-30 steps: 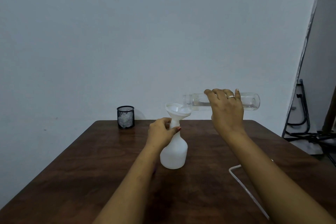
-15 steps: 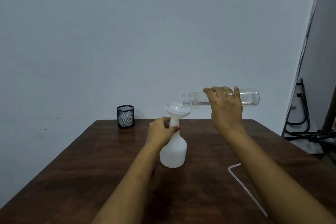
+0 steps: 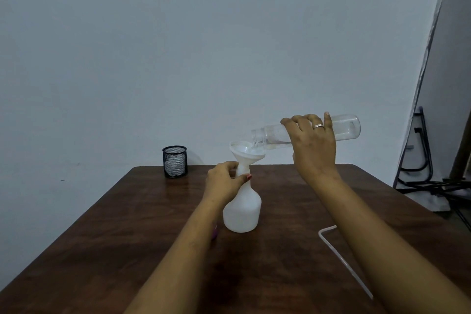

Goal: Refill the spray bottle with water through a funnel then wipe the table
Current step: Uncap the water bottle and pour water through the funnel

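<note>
Spray bottle (image 3: 242, 211) unlabelled, neck gripped by left hand (image 3: 224, 183); right hand (image 3: 314, 150) tips clear bottle (image 3: 346, 127) into funnel (image 3: 244, 151).

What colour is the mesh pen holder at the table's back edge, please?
Black, with something white inside; the head view shows it.

Left hand (image 3: 224, 183) grips the neck of a white spray bottle (image 3: 242, 211) standing on the wooden table (image 3: 127, 237), funnel (image 3: 246, 151) seated on top. Right hand (image 3: 314, 148) tilts a clear bottle (image 3: 305, 132), apparently nearly empty, mouth over the funnel.
</note>
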Tool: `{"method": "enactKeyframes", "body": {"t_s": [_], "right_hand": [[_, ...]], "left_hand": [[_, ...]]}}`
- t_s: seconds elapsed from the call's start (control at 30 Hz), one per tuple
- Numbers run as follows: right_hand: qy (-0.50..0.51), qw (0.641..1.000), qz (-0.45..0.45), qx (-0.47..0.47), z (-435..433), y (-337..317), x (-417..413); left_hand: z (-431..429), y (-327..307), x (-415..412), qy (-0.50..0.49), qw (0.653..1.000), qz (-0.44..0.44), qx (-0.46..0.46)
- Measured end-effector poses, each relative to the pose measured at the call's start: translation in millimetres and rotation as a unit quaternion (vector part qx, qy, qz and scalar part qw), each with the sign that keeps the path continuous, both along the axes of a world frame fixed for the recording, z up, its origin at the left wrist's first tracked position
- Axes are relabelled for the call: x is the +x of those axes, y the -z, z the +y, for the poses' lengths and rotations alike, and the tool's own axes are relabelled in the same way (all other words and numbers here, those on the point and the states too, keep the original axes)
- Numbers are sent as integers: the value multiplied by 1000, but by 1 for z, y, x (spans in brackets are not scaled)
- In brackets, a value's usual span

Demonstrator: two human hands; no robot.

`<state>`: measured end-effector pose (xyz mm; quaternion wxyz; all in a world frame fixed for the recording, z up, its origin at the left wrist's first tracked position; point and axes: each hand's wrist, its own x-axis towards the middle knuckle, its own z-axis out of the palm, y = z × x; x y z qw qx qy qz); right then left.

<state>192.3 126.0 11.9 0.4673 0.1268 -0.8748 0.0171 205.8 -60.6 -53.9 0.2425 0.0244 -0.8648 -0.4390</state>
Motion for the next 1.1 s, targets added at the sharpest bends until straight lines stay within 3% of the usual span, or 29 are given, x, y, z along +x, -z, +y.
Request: {"method": "enactKeyframes", "body": {"t_s": [0.77, 1.1], "right_hand": [[-22, 998, 52, 20, -6, -11, 0], [-46, 989, 131, 44, -11, -15, 1]], "left_hand": [[-1, 0, 0, 4, 1000, -3, 2], [-1, 0, 0, 5, 1000, -4, 8]]}}
